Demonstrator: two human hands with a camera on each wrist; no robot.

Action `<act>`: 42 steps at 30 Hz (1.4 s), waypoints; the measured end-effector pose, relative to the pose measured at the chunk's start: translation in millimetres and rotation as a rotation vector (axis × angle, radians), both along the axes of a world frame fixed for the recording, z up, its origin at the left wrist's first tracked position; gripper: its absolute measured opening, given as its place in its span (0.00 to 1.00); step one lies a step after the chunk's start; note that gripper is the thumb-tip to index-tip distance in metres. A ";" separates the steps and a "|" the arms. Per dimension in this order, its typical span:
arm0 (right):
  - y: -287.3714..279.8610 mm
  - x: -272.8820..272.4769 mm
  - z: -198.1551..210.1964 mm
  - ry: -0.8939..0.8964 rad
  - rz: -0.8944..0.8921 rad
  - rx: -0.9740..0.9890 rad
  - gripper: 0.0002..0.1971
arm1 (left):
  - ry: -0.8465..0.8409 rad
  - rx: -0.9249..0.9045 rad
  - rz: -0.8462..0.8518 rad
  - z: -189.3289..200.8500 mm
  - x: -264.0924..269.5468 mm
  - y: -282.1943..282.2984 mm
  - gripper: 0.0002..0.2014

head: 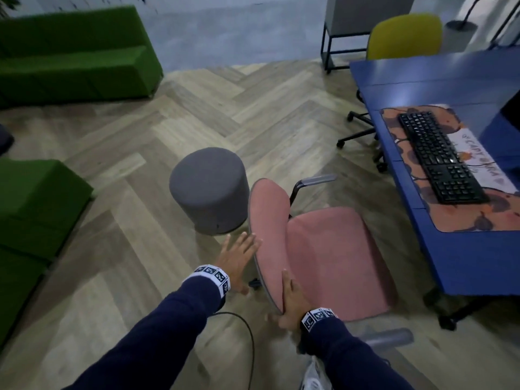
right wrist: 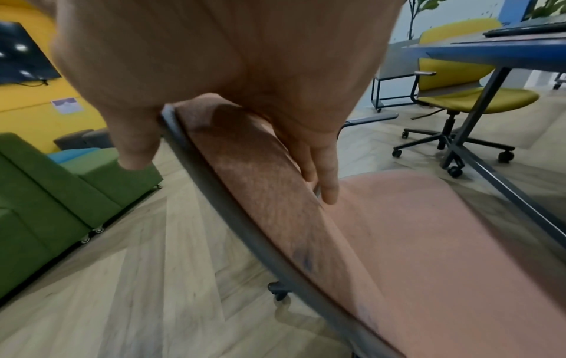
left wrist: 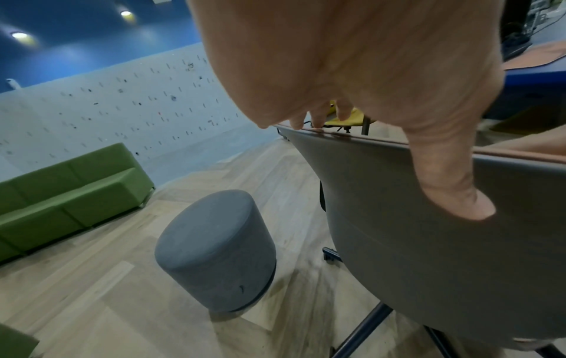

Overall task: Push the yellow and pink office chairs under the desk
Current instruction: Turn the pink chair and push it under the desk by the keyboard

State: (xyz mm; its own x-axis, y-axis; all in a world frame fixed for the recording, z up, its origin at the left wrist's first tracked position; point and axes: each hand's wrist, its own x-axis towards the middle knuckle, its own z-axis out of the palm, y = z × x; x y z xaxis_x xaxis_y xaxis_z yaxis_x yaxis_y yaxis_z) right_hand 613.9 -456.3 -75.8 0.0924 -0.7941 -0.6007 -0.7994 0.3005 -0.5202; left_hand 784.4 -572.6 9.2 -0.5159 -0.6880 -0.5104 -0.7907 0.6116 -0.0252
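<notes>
Here, right hand (head: 291,301) gripping pink chair (head: 323,257) backrest, left hand (head: 237,261) spread, grey pouf (head: 209,190) beside

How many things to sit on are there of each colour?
Pink: 1, the pink chair
Yellow: 1, the yellow chair
Grey: 1, the round stool
Green: 2, the sofa and the green seat
Total: 5
</notes>
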 end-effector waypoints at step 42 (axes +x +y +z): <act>-43.8 50.3 33.0 0.352 -0.617 0.012 0.41 | -0.083 -0.107 -0.932 -56.2 -76.1 -179.7 0.36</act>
